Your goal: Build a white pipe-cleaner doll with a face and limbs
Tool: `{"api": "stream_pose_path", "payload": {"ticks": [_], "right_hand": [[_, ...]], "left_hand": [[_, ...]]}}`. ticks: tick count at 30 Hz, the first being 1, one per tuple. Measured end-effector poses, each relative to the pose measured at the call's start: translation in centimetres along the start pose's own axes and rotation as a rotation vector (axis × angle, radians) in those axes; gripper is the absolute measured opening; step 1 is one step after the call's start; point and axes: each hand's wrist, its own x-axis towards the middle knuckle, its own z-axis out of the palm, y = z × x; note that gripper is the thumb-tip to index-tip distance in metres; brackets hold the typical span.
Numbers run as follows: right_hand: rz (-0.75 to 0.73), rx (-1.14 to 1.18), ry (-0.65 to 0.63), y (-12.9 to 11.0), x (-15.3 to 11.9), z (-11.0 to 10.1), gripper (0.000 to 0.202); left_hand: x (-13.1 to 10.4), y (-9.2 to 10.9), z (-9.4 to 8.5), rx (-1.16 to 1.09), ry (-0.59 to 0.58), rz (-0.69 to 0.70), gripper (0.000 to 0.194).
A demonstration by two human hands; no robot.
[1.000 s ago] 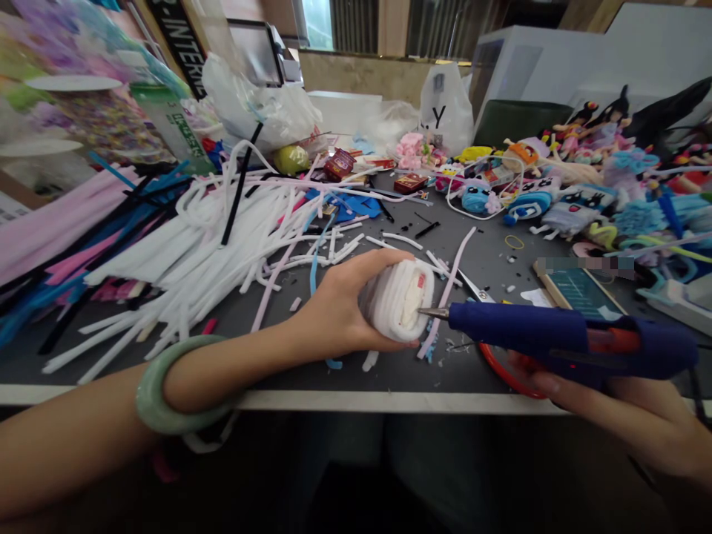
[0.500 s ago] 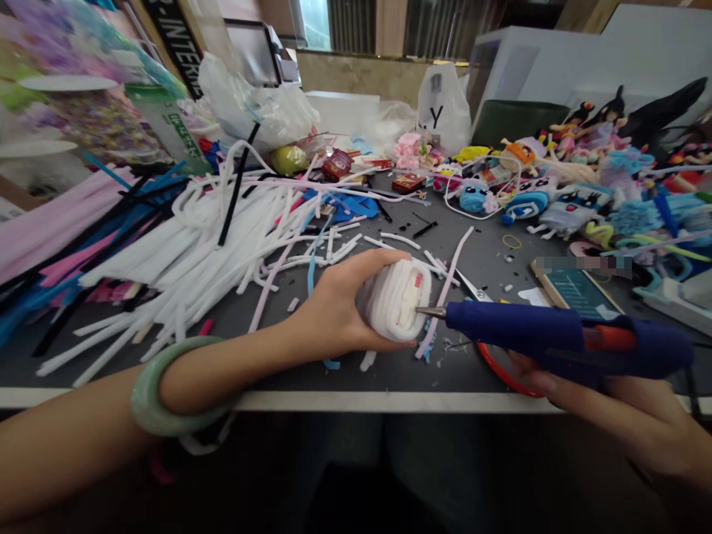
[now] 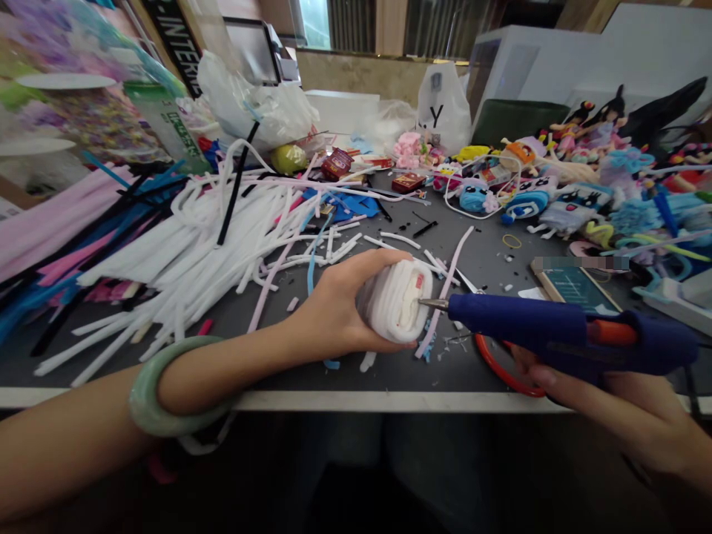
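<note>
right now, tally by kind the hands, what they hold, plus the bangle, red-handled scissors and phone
Hands: 2, left hand and right hand
White ribbed piece: 1
Blue glue gun: 1
Green bangle: 1
Red-handled scissors: 1
Phone: 1
Total: 7

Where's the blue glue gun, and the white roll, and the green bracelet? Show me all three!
Blue glue gun [image 3: 534,326]: head view, on the side of its body.
White roll [image 3: 385,308]: head view, on its ridged side.
Green bracelet [image 3: 145,389]: head view, on the left part of its ring.
</note>
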Motion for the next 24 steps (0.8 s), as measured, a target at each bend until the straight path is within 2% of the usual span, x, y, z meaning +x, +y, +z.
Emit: {"api": "stream_pose_path", "payload": {"ticks": [4, 11, 17, 24], "right_hand": [[0.043, -0.021, -0.015, 0.12, -0.57, 0.08, 0.016], [-0.004, -0.052, 0.046, -0.42, -0.17, 0.30, 0.012], [-0.019, -0.042, 0.021, -0.39, -0.31, 0.15, 0.014], [-0.010, -0.023, 0.048, -0.47, -0.38, 0.15, 0.012]], "left_hand": [[-0.02, 0.15, -0.07, 0.000, -0.008, 0.006, 0.064], [-0.01, 0.23, -0.12, 0.015, -0.009, -0.009, 0.065], [-0.02, 0.11, -0.07, 0.008, -0.005, -0.007, 0.066], [-0.01, 0.09, -0.04, -0.011, -0.007, -0.001, 0.065]]}}
